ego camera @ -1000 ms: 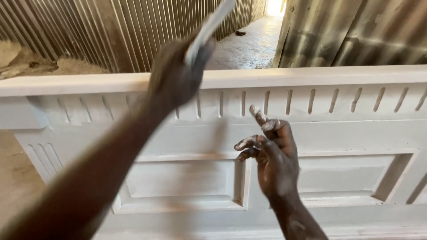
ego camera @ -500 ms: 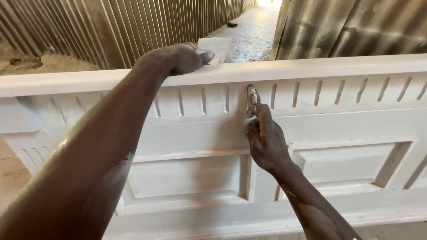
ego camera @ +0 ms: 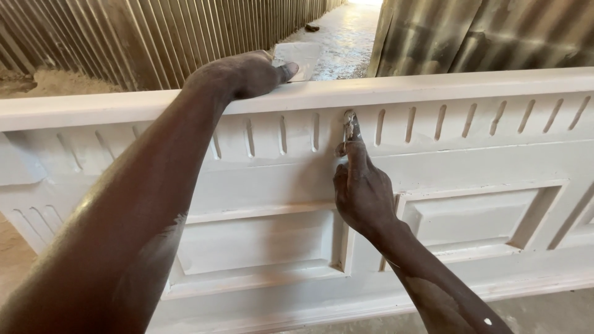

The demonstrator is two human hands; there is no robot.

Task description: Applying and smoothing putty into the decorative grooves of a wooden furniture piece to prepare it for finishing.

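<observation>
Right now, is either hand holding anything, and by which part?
The left hand grips a flat white scraper blade by its near end over the white carved wooden panel. The right hand holds nothing; its fingertip presses a groove.

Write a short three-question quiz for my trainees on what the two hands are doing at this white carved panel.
1. True or false: the left hand rests on the top rail of the white panel.
2. Where does the right hand's fingertip press? A) into a vertical groove below the rail B) on the floor C) on the metal wall
3. Fill in: behind the panel stands a wall of corrugated ____.

Key:
1. True
2. A
3. metal sheet
</observation>
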